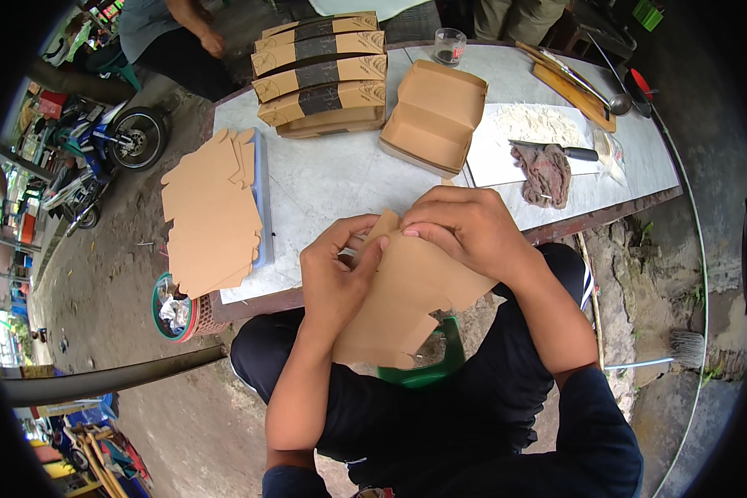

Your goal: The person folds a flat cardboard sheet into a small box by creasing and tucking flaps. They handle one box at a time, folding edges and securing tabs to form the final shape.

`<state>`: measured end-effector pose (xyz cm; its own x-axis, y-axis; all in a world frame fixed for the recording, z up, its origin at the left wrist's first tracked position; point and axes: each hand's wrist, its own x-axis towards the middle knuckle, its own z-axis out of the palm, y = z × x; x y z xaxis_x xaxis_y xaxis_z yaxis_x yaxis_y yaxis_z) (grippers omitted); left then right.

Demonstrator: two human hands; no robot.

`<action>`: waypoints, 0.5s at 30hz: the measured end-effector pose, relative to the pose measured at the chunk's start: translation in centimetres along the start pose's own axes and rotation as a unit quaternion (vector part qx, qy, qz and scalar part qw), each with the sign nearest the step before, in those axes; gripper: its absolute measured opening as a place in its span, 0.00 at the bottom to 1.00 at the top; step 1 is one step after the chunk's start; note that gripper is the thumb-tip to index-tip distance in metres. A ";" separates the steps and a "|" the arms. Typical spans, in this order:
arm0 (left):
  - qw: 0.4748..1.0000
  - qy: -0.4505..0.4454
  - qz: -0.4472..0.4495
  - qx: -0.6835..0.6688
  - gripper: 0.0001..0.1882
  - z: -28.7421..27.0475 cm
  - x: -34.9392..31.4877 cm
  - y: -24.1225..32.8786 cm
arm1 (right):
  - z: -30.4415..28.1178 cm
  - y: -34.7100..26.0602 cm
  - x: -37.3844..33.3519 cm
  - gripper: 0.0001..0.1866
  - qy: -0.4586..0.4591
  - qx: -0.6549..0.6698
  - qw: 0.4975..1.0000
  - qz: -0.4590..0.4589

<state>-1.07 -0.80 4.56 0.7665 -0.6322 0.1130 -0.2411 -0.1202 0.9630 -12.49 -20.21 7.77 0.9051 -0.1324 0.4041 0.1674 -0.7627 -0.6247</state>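
Above my lap, at the table's near edge, I hold a partly folded brown cardboard box blank (398,290). My left hand (340,266) grips its left side, thumb on the face and fingers behind. At the upper edge my right hand (461,224) pinches a flap between thumb and fingers. A stack of flat box blanks (212,216) lies at the table's left, partly over a blue-rimmed tray (264,199). Beyond my hands stands an open, folded box (436,112), its lid tipped back. To its left several closed boxes with dark bands (319,79) are piled up.
On the right of the marble-topped table (324,178) are a white board (494,158) with pale shreds, a black-handled knife (573,153) and a crumpled cloth (546,176). A glass (449,47) stands at the far edge. A basket (178,311) sits below left; other people stand beyond.
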 end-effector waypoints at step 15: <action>0.972 0.018 0.221 0.083 0.18 -0.2 -0.6 -0.2 | 0.2 1.6 0.1 0.08 0.075 0.258 0.938 0.219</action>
<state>-1.34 -0.26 4.30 0.5850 -0.6236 0.5185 -0.6420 0.0345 0.7659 -12.02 -21.30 6.66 0.8723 -0.4787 0.0993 -0.0049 -0.2117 -0.9773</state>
